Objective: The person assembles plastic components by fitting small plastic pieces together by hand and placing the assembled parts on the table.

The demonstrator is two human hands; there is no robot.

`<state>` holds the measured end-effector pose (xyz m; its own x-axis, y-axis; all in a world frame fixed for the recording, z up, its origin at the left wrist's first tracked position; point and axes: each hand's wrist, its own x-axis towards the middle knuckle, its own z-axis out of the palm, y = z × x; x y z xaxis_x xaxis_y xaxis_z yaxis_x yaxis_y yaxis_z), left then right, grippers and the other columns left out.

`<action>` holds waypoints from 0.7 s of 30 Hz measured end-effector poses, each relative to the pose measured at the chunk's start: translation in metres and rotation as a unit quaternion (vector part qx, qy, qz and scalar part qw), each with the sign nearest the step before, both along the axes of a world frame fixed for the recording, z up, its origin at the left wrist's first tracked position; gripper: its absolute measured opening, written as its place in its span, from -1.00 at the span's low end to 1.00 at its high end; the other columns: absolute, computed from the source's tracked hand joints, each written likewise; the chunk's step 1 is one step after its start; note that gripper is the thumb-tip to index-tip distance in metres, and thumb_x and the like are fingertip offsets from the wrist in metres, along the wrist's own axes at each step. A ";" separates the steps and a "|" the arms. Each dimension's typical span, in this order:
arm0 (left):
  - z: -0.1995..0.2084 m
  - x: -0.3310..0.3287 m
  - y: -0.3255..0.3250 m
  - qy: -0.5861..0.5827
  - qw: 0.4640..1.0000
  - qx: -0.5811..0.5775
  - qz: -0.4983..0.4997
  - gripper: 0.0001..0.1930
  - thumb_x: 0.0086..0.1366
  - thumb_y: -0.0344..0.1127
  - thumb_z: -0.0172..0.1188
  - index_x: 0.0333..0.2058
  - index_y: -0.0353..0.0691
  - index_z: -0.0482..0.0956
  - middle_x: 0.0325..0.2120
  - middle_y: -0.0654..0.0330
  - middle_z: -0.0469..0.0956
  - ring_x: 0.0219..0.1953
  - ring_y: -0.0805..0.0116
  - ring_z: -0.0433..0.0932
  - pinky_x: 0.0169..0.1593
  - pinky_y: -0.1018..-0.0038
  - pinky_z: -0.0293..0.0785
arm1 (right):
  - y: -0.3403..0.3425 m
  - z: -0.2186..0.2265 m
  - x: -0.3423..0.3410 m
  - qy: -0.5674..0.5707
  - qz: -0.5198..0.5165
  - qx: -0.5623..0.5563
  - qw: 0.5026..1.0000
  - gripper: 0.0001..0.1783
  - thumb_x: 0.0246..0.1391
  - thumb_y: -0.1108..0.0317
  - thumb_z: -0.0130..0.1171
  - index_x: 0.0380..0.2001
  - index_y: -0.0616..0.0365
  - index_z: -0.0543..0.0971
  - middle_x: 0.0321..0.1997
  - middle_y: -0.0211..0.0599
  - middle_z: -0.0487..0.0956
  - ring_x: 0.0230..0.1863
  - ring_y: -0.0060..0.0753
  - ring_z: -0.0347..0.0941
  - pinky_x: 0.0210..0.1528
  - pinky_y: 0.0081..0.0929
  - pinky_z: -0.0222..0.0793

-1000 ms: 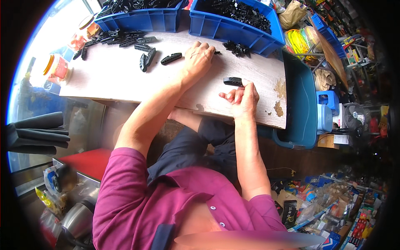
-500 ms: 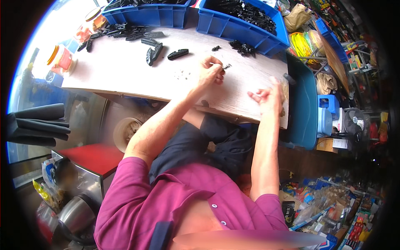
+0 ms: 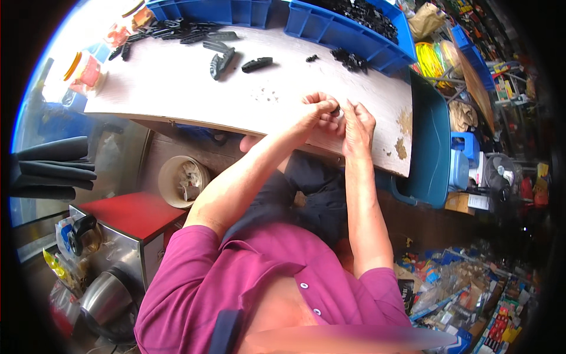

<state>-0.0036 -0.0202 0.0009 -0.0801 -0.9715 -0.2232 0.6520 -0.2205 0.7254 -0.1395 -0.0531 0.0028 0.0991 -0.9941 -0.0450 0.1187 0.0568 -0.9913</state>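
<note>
Near the front edge of the table (image 3: 177,88), my two hands meet, fingertips almost touching. Pinched in my left hand (image 3: 318,116) is a small black part (image 3: 336,110), mostly covered by the fingers. My right hand (image 3: 358,125) has its fingers drawn together against that part; whatever it grips is hidden. Small pale bits (image 3: 265,95) lie scattered left of my hands. Farther back are a long black plastic piece (image 3: 257,64), a curved black piece (image 3: 221,64), a tiny black part (image 3: 311,58) and a little heap of black parts (image 3: 349,60).
Two blue bins stand along the back; the right bin (image 3: 330,32) is full of black parts, the left bin (image 3: 215,15) beside it. Black pieces (image 3: 183,30) pile at back left near a lidded jar (image 3: 85,74). A teal tub (image 3: 433,135) adjoins the table's right end. A bucket (image 3: 168,183) sits below.
My right hand has come left and inward to join the left hand. My left hand has moved slightly right and nearer to me, still holding the small black part.
</note>
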 end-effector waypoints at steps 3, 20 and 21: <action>-0.006 0.001 -0.001 -0.016 1.000 -0.007 0.025 -0.91 0.25 -0.36 0.19 -0.36 -0.23 0.51 -0.48 0.23 0.52 -0.52 0.50 0.54 -0.40 0.66 0.51 | 0.001 0.002 -0.001 0.004 0.006 0.011 1.000 -0.77 0.09 0.25 0.29 -0.42 0.21 0.57 -0.68 -0.50 0.45 -0.78 -0.73 0.19 -0.69 -0.72 0.06; 0.002 0.068 -0.011 -0.703 0.565 -0.153 0.405 -0.72 0.30 -0.22 0.11 -0.14 -0.30 0.56 -0.36 0.02 0.60 -0.35 0.11 0.56 -0.18 0.28 0.48 | 0.007 0.002 -0.011 -0.082 0.090 0.020 0.992 -0.84 0.08 0.38 0.25 -0.35 0.20 0.50 -0.79 -0.40 0.37 -0.75 -0.51 0.35 -0.52 -0.35 0.54; 0.003 0.089 -0.018 -0.750 0.493 -0.141 0.417 -0.69 0.31 -0.17 0.09 -0.14 -0.28 0.55 -0.35 0.02 0.58 -0.31 0.06 0.55 -0.13 0.22 0.46 | 0.007 0.003 -0.011 -0.097 0.088 0.012 0.991 -0.84 0.09 0.38 0.24 -0.34 0.20 0.50 -0.80 -0.41 0.36 -0.75 -0.50 0.36 -0.50 -0.28 0.57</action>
<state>0.0856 -0.0382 0.0036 0.4239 -0.5366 0.7296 -0.8868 -0.0822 0.4548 -0.1509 -0.0458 0.0056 0.2794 -0.9596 -0.0326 0.2924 0.1174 -0.9491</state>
